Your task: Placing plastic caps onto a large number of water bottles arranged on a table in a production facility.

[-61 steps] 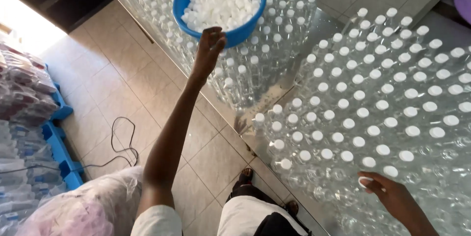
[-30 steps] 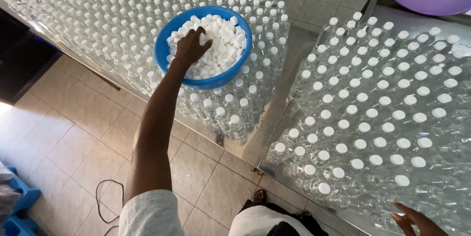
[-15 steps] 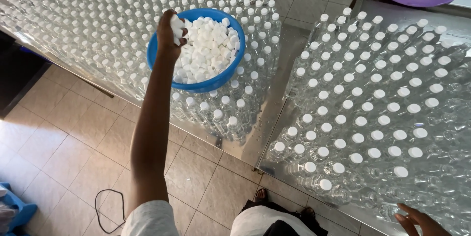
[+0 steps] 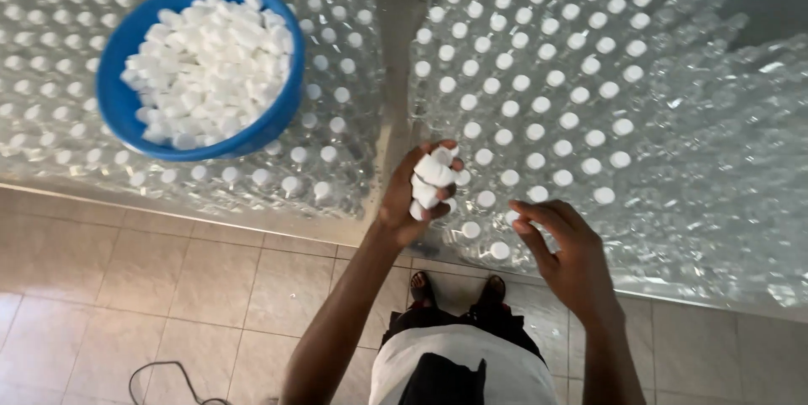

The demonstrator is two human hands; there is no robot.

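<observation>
While the left hand (image 4: 414, 194) curls loosely around a small heap of white plastic bottle caps (image 4: 431, 176), its fingers are half closed and the caps poke out between thumb and fingertips. It hangs over the near left corner of the right block of clear plastic bottles (image 4: 606, 102), just above the front rows. The right hand (image 4: 566, 255) sits just beside it at the near edge of the same block, fingers bent and partly open, thumb and forefinger drawn toward each other near a capped bottle top; whether a cap is pinched there cannot be told. Most bottles in the near rows of this block carry white caps, while those toward the far right corner look bare and glassy. A round blue plastic bowl (image 4: 126, 119) heaped with more white caps rests on top of the left block of capped clear bottles (image 4: 337, 77), well apart from both hands. A narrow gap separates the two blocks. Below, beige floor tiles (image 4: 126, 287) show, with a dark cable (image 4: 160, 380) looping at the bottom edge.
</observation>
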